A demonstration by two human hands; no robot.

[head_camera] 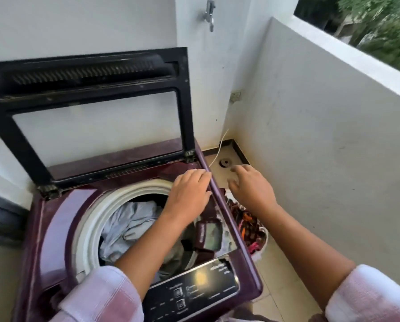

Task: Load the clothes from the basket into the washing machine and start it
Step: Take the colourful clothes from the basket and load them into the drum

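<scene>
The maroon top-loading washing machine [62, 219] stands with its black-framed glass lid [87, 108] raised against the wall. Pale grey-blue clothes [127, 226] lie inside the white-rimmed drum. My left hand [188, 194] hovers palm down over the machine's right edge, fingers spread, holding nothing. My right hand [252, 187] reaches past that edge, fingers loosely apart and empty, above the basket [263, 238] on the floor. The basket holds dark patterned clothes [247, 221] with orange and pink; the machine hides most of it. The black control panel [194, 291] is at the near edge.
A white parapet wall [322, 147] runs close along the right, leaving a narrow strip of tiled floor. A floor drain [225, 162] and a thin white cable [220, 147] sit in the far corner. A metal tap [209, 15] sticks out of the wall above.
</scene>
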